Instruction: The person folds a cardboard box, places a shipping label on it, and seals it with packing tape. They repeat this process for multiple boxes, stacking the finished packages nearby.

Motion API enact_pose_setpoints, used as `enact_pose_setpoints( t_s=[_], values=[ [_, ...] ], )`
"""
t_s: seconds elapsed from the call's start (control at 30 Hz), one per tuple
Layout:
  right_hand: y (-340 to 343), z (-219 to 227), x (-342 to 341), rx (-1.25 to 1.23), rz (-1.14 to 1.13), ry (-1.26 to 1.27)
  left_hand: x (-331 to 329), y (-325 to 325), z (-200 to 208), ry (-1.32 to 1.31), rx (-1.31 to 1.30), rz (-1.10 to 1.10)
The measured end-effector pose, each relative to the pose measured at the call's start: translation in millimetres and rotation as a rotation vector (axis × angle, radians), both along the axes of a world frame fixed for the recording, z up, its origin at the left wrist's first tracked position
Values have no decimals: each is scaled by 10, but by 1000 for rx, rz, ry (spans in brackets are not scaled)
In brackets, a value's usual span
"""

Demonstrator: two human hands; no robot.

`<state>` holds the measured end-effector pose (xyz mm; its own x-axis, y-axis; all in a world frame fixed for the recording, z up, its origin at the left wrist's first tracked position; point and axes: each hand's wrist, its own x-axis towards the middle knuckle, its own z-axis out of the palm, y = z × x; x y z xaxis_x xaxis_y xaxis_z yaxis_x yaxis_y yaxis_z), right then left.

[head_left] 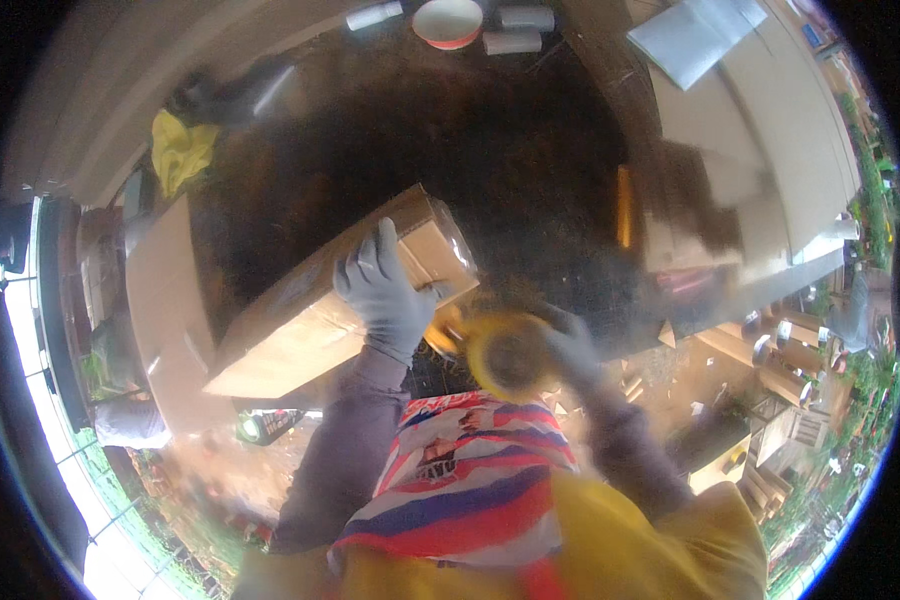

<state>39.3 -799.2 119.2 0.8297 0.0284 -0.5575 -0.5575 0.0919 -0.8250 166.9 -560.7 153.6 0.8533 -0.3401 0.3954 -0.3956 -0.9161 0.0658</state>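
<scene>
My left hand (385, 295), in a grey glove, grips a long brown cardboard box (300, 335) near its right end, fingers over the upper side and thumb toward the end face. The box lies tilted, its right end farther from me, and shiny clear film or tape shows along that end's edge. My right hand (570, 345), also gloved and smeared by motion, is at the right side of a round yellow tape roll (510, 355), close to the box's right end. An orange-yellow part (444, 332) shows between the roll and my left hand.
A dark worktop (450, 150) lies beyond the box. A white bowl with a red rim (448, 24) stands at the far edge beside whitish rolls (515, 42). Left are a yellow cloth (182, 150) and a cardboard sheet (165, 300); right, stacked flat cardboard (800, 130) and a silvery packet (695, 40).
</scene>
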Motion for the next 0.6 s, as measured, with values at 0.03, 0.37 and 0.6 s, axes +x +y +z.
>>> enact_pose_setpoints(
  t_s=[0.03, 0.37, 0.6],
  values=[
    [196, -128, -50, -246, 95, -340, -5, 23, 44, -31, 4, -37],
    [923, 105, 430, -238, -52, -381, 560, 461, 9, 164, 49, -114],
    [1670, 423, 369, -15, -162, -251, 1787, 408, 770, 535, 127, -241]
  ],
)
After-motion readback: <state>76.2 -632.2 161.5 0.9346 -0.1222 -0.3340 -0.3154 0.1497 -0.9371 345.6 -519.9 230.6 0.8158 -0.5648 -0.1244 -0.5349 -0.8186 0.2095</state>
